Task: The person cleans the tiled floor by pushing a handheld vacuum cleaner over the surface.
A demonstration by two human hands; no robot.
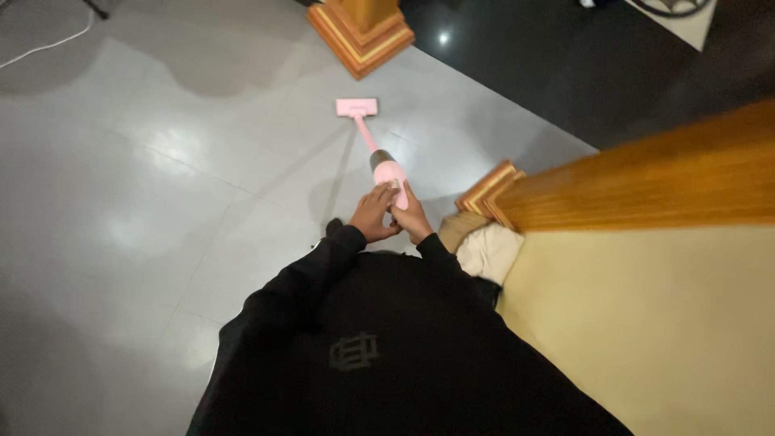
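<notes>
**Both hands on a pink stick vacuum, head out on the tiles**

Hands: left hand [373, 211] and right hand [412, 216] are closed side by side round the top of the pink stick vacuum [389, 171], touching each other. The doubled grip at the upper end suits steering a long, thin tool from above.

Item 1. Pink stick vacuum. Held near centre of view, slanting away toward 11 o'clock. Body with a dark band sits just beyond the knuckles; a thin pink tube runs on to the flat rectangular floor head [357, 106], which lies on the floor [161, 178]. The slant puts the head flat on the tiles while the person stands upright.

Item 2. Floor. Pale grey glossy tiles with light glare, spreading from 7 to 12 o'clock; a darker polished area at 1 to 2 o'clock.

Item 3. Wooden post base [359, 32], stepped, at 12 o'clock, beyond the floor head and apart from it.

Item 4. Wooden rail [646, 178], at 3 o'clock, close beside the right hand; its stepped end points toward the hands.

Item 5. Pale cloth [488, 250], bunched under the rail's end at 4 o'clock.

Item 6. Black sleeves and top [387, 347], at 6 o'clock.
</notes>
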